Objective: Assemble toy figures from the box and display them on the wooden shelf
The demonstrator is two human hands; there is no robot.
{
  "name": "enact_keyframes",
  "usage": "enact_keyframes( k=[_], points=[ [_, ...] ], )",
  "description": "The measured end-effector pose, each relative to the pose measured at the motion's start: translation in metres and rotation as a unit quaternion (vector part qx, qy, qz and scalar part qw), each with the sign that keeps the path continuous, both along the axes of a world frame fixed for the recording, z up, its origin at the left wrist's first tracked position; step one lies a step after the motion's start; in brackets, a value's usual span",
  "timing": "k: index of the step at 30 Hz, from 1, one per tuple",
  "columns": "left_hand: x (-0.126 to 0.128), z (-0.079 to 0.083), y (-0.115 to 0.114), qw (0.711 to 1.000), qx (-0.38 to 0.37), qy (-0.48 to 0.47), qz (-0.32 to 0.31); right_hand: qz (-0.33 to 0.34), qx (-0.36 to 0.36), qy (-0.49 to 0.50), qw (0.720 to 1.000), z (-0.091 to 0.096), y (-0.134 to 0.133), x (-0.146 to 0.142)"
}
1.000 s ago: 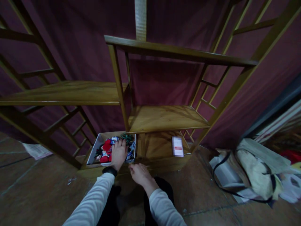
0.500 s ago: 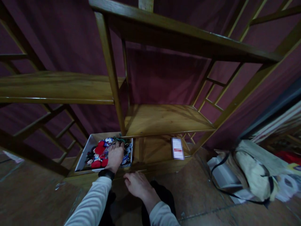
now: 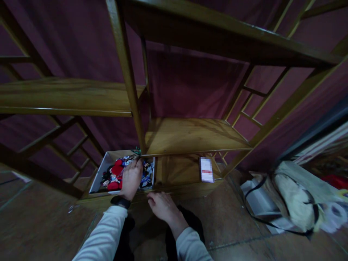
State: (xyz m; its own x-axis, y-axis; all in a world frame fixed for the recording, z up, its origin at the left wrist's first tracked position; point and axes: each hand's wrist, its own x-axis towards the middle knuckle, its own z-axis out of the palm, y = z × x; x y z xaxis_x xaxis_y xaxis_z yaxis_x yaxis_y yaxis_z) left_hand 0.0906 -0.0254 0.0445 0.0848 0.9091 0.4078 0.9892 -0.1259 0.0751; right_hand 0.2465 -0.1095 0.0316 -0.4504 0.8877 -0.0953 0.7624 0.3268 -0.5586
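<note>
My left hand (image 3: 132, 177) is over a shallow white box (image 3: 95, 180) on the lowest shelf, its fingers closed at the far side. At the fingertips a small dark-green stringy trinket (image 3: 137, 150) shows above the other contents, against the box's back wall. Red round pieces (image 3: 117, 168) and several small blue, black and white trinkets (image 3: 147, 174) fill the box. Near the shelf's front edge, my right hand (image 3: 163, 207) has its fingers loosely curled together, and nothing shows in them.
A white packet with a red mark (image 3: 206, 169) lies on the low shelf to the right. Wooden shelves (image 3: 187, 136) and an upright post (image 3: 127, 72) stand above and behind the box. Bags (image 3: 290, 201) sit on the tiled floor at the right.
My left hand's fingers have drawn together, and the green trinket is higher, at the box's back wall. My right hand has shifted slightly. The view has moved a little.
</note>
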Motion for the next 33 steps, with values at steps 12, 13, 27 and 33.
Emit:
enact_keyframes(
  k=[12, 13, 27, 33],
  points=[
    [-0.013, 0.006, -0.099, 0.998, 0.03, 0.009, -0.056, -0.156, -0.208, 0.469, 0.844, -0.016, 0.014, -0.015],
    [-0.012, 0.006, -0.106, 0.997, 0.03, 0.02, -0.068, -0.167, -0.248, 0.507, 0.809, -0.015, 0.013, -0.018],
    [0.0, 0.015, -0.139, 0.976, 0.005, 0.131, -0.176, -0.199, -0.397, 0.637, 0.63, -0.019, 0.005, -0.043],
    [-0.006, 0.018, -0.144, 0.972, 0.0, 0.134, -0.192, -0.236, -0.397, 0.617, 0.637, -0.024, 0.008, -0.045]
  ],
)
